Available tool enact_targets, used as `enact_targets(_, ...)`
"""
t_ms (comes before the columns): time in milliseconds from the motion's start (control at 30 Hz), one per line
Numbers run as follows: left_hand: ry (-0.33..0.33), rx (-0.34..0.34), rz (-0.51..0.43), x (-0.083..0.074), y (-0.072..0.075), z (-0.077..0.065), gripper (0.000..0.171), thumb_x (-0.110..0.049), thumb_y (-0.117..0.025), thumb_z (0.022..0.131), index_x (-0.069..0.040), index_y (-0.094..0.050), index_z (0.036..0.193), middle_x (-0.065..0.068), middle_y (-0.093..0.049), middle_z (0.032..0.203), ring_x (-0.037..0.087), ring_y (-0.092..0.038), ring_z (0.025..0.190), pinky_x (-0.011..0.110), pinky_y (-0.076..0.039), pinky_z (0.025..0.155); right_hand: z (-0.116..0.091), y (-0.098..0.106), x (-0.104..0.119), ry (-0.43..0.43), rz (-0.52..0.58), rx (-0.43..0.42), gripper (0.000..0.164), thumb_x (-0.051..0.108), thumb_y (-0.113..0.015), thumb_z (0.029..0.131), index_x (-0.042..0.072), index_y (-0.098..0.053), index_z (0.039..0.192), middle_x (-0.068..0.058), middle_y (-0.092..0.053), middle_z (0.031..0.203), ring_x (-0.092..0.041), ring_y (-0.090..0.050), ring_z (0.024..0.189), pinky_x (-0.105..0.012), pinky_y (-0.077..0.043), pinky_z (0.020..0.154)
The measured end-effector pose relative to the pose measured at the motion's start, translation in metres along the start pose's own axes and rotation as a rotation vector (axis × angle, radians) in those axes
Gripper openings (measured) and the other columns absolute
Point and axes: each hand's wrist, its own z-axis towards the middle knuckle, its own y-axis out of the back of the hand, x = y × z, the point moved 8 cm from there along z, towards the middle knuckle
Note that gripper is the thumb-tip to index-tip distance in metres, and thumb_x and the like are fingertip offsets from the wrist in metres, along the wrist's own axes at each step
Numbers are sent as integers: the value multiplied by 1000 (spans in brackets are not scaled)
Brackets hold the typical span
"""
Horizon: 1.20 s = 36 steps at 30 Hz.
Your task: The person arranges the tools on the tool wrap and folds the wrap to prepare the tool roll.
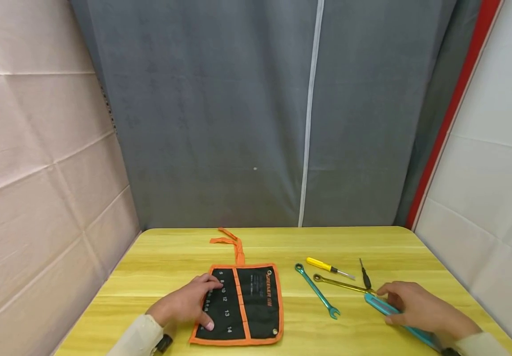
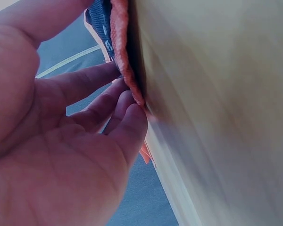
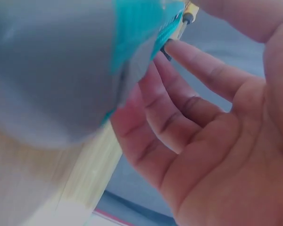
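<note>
A black tool pouch (image 1: 260,301) with orange trim and size numbers lies flat on the table. My left hand (image 1: 186,300) spreads over its left side, thumb low and fingers higher up; the left wrist view shows the fingertips at the orange edge (image 2: 120,42). At the right, my right hand (image 1: 420,307) lies over a long teal-handled tool (image 1: 382,305), its fingers reaching across and fingertips at the handle's side. Close to the right wrist camera, the tool's grey end (image 3: 52,75) is blurred, and the hand covers its middle.
Between the hands lie a teal wrench (image 1: 318,291), a gold wrench (image 1: 338,283) and a yellow-handled screwdriver (image 1: 322,264). A small black screwdriver (image 1: 365,278) points away beside the teal tool. Orange ties (image 1: 239,249) stretch from the pouch's top. A grey curtain (image 1: 220,123) hangs behind the table.
</note>
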Motion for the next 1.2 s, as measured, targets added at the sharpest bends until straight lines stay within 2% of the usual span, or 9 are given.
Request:
enact_targets(133,1,0,-2,0,1,-1,91,-37,-101,68,-14,-61,146,-1,-51,146,31,-46,141,61,-44,115,-4,-1,-3,8,42,18,41,24,-86,89,4,-69,121,13,-58,87,4,-47,73,-23,-42,62)
enact_targets(300,9,-9,-5,0,3,-2,92,-37,-101,67,-13,-61,146,-1,-51,146,32,-46,141,62,-43,116,-5,-3,-2,37,98,31,35,15,-84,90,5,-69,120,13,-58,86,3,-47,72,-23,-41,60)
enact_targets(600,9,-11,-7,0,3,-3,92,-37,-101,67,-13,-60,147,-1,-51,147,31,-46,142,62,-43,116,4,1,4,43,121,37,39,19,-81,93,7,-69,129,15,-62,88,3,-50,72,-23,-44,63)
enact_targets(1000,4,-14,-15,0,2,-3,92,-37,-101,67,-12,-60,147,-1,-50,147,32,-46,141,62,-43,116,17,8,16,91,139,-51,37,16,-80,94,12,-72,130,15,-61,87,4,-51,73,-22,-45,58)
enact_targets(1200,1,-10,-16,-1,1,-2,92,-36,-101,67,-12,-60,147,-1,-50,147,32,-46,142,62,-43,116,22,6,17,53,113,-45,37,22,-79,95,16,-72,131,15,-60,89,4,-50,77,-22,-42,62)
